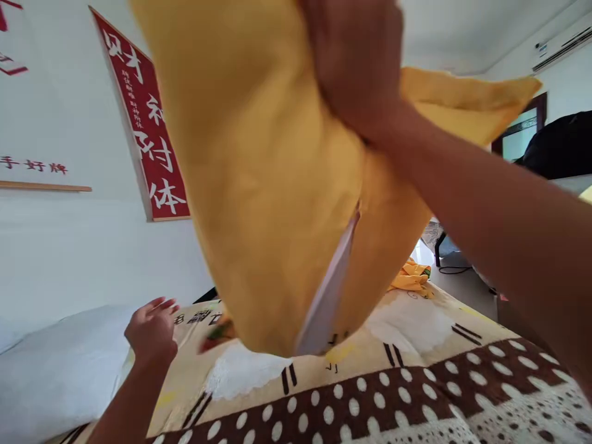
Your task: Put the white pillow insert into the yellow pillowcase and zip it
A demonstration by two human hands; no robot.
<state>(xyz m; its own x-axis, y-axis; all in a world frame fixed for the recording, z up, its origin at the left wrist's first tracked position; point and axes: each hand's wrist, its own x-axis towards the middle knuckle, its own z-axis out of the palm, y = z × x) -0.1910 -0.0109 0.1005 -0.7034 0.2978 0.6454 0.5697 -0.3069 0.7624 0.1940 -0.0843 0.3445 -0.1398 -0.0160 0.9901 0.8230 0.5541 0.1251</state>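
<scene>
A yellow pillowcase [259, 185] with a white pillow inside hangs in front of me, filling the middle of the view. White shows through a slit [328, 290] in its lower side. High up, my right hand [358, 61] is closed on the yellow cloth; motion blurs its fingers. A loose flap of the case [462, 102] sticks out to the right behind my forearm. My left hand [152, 330] is held over the bed at the lower left, its fingers apart and holding nothing. It is near another white pillow [69, 370].
Below lies a bed [361, 394] with a patterned cream and brown dotted sheet. An orange cloth [411, 277] lies at its far edge. A red banner [148, 123] hangs on the left wall. A dark bulky thing [562, 148] stands at the right.
</scene>
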